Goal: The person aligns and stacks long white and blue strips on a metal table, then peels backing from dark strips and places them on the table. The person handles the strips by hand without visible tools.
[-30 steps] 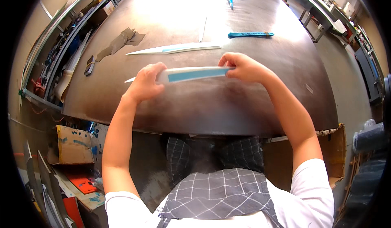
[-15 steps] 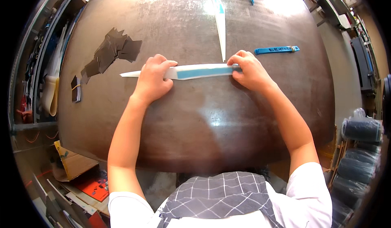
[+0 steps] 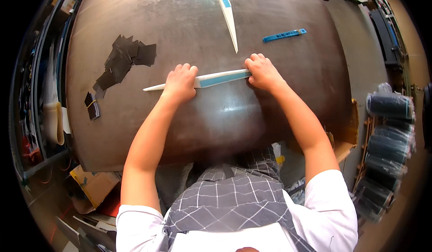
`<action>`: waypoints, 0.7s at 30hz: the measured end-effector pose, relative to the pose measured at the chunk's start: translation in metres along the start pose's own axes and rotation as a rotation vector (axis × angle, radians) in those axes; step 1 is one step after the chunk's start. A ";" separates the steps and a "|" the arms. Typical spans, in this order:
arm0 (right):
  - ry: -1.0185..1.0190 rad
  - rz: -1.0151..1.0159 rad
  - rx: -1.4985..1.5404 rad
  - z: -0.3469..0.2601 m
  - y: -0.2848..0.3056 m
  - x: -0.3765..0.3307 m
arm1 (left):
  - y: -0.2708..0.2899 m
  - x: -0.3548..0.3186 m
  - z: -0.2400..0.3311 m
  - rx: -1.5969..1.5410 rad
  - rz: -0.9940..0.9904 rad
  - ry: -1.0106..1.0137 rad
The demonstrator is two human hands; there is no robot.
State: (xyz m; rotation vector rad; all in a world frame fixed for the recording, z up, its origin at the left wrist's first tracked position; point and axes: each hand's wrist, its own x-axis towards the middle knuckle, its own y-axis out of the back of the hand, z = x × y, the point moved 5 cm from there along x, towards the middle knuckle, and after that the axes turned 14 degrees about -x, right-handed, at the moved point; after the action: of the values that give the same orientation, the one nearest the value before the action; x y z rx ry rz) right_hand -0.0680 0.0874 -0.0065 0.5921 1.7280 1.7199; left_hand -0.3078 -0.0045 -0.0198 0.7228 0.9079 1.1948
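Your left hand and right hand both press down curled on the long white-and-blue strip, fingers closed over its far edge, probably pinning it flat so it can't slide. The strip lies across the dark worktable, pointed tip past your left hand. Beyond: a second pointed strip, a blue band, black squares well left.

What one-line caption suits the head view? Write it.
Both hands, left hand and right hand, press a long white-and-blue strip onto a dark table.
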 end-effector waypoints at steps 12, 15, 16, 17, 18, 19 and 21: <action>-0.236 -0.065 0.092 -0.015 -0.011 -0.046 | -0.016 -0.029 -0.003 -0.084 0.102 -0.171; -0.350 -0.202 0.337 -0.014 -0.010 -0.061 | -0.010 -0.037 0.003 -0.168 -0.026 -0.127; -0.327 -0.263 0.401 -0.013 -0.009 -0.065 | -0.001 -0.043 0.008 -0.222 -0.113 -0.092; -0.312 -0.312 0.441 -0.016 -0.004 -0.068 | 0.007 -0.049 0.012 -0.278 -0.202 -0.052; -0.293 -0.360 0.481 -0.021 0.003 -0.071 | 0.010 -0.054 0.010 -0.319 -0.282 -0.037; -0.273 -0.409 0.521 -0.025 0.010 -0.074 | 0.013 -0.059 0.010 -0.338 -0.290 -0.046; -0.200 -0.423 0.500 -0.041 0.021 -0.081 | 0.015 -0.072 0.007 -0.378 -0.304 -0.050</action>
State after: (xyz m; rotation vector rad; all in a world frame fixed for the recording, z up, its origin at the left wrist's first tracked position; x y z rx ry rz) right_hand -0.0413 0.0023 0.0216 0.5358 1.9707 0.9117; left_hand -0.3165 -0.0714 0.0108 0.2961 0.6936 1.0306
